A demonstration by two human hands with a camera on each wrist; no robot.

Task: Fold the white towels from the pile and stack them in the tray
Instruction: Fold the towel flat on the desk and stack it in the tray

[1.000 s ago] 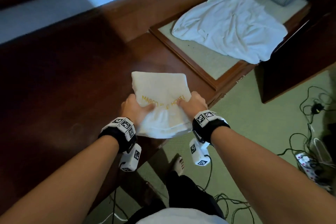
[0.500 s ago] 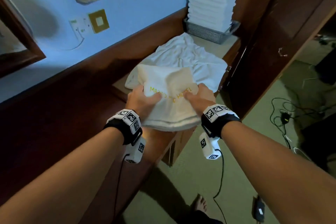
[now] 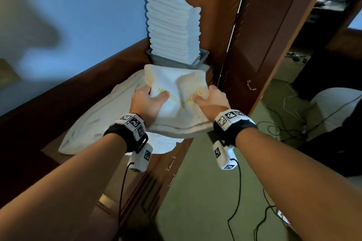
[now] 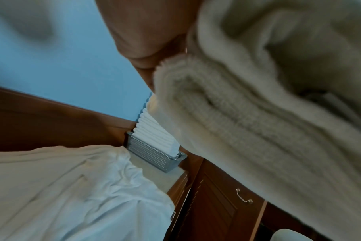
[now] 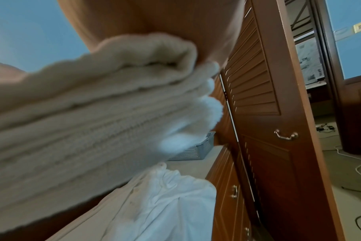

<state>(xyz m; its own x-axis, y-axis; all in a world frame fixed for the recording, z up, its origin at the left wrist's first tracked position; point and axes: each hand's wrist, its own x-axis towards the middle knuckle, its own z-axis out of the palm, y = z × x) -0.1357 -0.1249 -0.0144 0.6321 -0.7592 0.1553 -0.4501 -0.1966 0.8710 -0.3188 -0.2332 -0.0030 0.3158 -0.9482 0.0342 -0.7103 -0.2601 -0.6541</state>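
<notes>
A folded white towel (image 3: 176, 107) with yellow lettering hangs in the air between both hands. My left hand (image 3: 146, 101) grips its left side, thumb on top. My right hand (image 3: 211, 101) grips its right side the same way. Its layered edge fills the left wrist view (image 4: 247, 124) and the right wrist view (image 5: 89, 117). Just beyond it stands a grey mesh tray (image 3: 176, 62) holding a tall stack of folded towels (image 3: 173, 23), against the wooden wall. Below the held towel lies the loose white pile (image 3: 101, 121) on the lower wooden surface.
A louvred wooden door (image 3: 274, 25) stands ajar right of the tray, with a metal handle (image 5: 285, 135). Drawer fronts (image 3: 156, 182) run below the surface edge. Cables (image 3: 274, 129) trail over the green floor at right. A blue wall (image 3: 78, 6) is behind.
Both hands lifted the folded towel off the dark tabletop and carried it right, over the loose pile, up close to the tray's stack. The view swung right with it.
</notes>
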